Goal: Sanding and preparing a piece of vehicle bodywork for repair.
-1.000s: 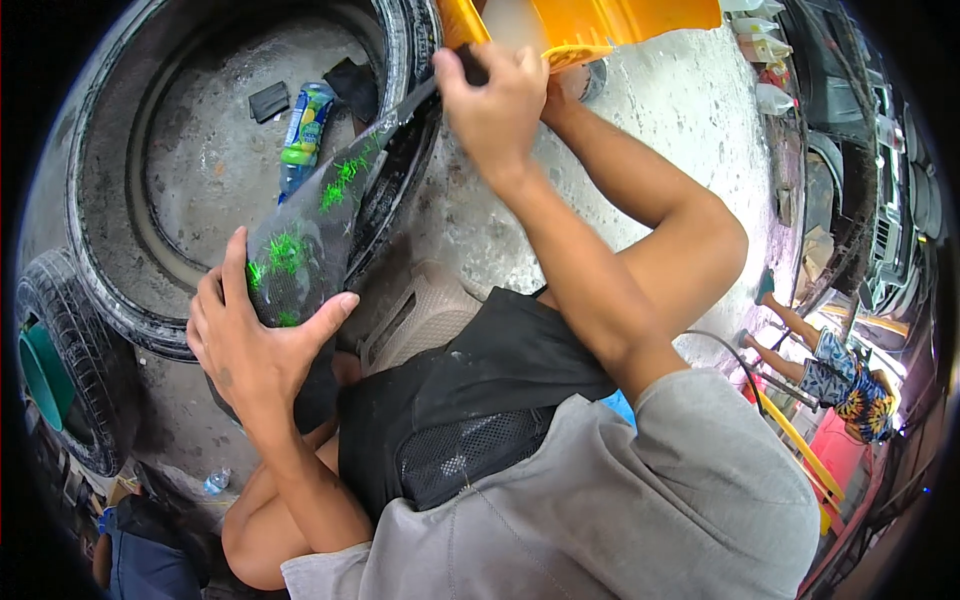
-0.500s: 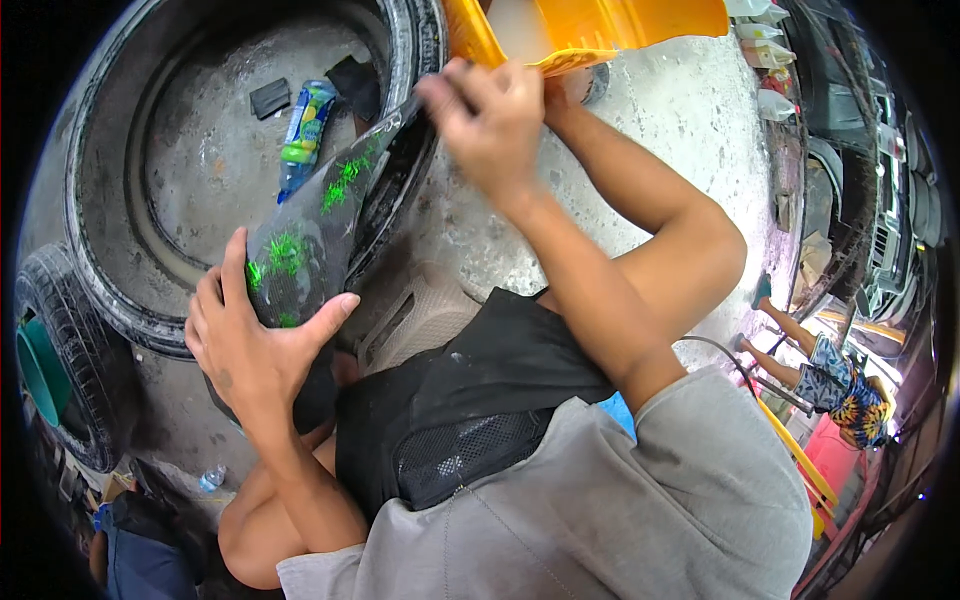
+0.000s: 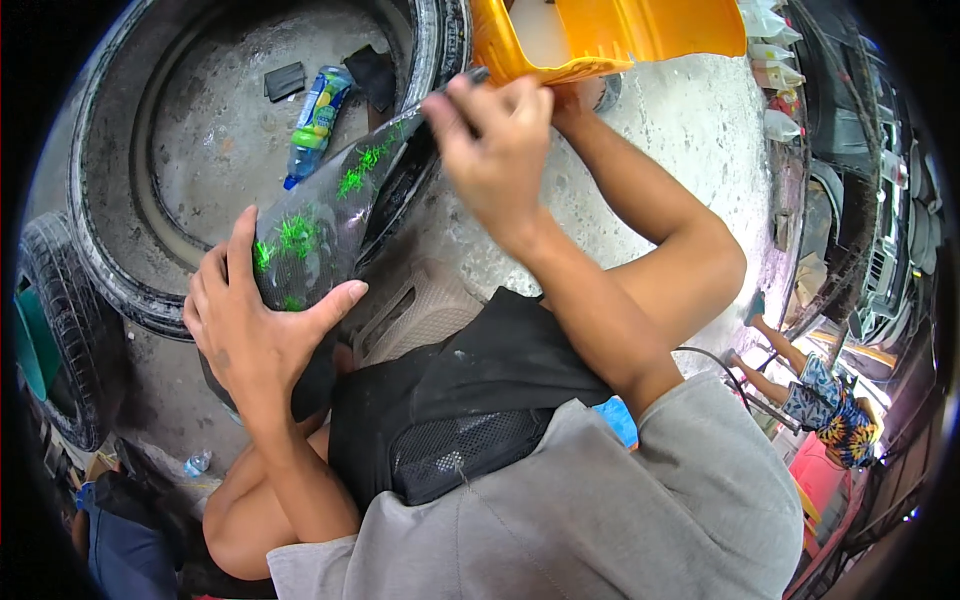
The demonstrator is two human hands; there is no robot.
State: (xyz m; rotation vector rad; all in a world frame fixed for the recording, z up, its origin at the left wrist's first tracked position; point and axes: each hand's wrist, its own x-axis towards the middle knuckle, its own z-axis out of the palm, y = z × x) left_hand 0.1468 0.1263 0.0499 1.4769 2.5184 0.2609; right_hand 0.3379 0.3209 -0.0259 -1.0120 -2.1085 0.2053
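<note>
A long dark rubber piece [image 3: 337, 215], marked with bright green patches, slants across the near rim of a large tyre [image 3: 95, 170]. My left hand [image 3: 255, 325] grips its wide lower part, thumb and fingers spread round it. My right hand [image 3: 495, 160] has curled fingers on its narrow upper end, beside a yellow plastic container [image 3: 675, 25] with pale contents; what lies under those fingers is partly hidden. Inside the tyre's opening lie a blue-and-green bottle [image 3: 315, 125] and small dark scraps [image 3: 283, 80].
Another tyre [image 3: 88, 380] with a teal plastic piece [image 3: 38, 340] stands at left. A beige stool [image 3: 425, 315] is beside my legs on the stained floor. Along the right are bagged items [image 3: 775, 70], vehicle parts, a hose and another person [image 3: 830, 400] in patterned clothes.
My right hand has moved slightly down along the rubber piece. The view has shifted a little, so the tyre and container appear further right. My left hand still holds the same part.
</note>
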